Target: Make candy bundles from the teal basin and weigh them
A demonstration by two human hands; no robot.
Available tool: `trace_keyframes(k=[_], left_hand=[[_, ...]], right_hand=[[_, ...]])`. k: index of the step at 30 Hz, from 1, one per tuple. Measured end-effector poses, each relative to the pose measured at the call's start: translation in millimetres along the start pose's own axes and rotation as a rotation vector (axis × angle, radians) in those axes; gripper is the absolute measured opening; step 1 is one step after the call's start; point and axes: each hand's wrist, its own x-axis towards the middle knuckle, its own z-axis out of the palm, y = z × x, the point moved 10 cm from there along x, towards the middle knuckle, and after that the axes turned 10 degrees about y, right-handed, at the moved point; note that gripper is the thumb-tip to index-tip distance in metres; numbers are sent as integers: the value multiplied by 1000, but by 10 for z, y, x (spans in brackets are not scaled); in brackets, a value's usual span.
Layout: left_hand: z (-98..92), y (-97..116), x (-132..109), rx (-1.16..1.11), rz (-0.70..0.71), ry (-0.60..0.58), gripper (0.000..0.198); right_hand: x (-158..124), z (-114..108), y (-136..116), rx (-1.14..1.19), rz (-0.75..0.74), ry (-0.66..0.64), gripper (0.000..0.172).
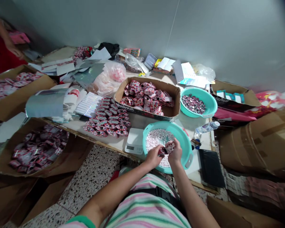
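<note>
My left hand [153, 157] and my right hand [175, 153] meet over the near teal basin [186, 141], which holds small white and pink pieces. Between them they grip a small red and white packet [166, 148] with pieces at its mouth. Both hands have their fingers closed round it. A white digital scale [134, 141] sits just left of the basin. Left of the scale, filled red packets [108, 119] lie in neat rows on the table.
A cardboard box [169, 110] of red packets stands behind the basin, with a second teal basin [210, 103] of dark round pieces to its right. Cardboard boxes of packets [38, 148] sit on the floor at left. Another person's arm [4, 36] shows far left.
</note>
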Motion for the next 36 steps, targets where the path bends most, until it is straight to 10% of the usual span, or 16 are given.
trace_keyframes(k=[36], left_hand=[[9,75,-50,-298,31,79,38]], right_hand=[[-270,115,-203,-137,-188,-103,44]])
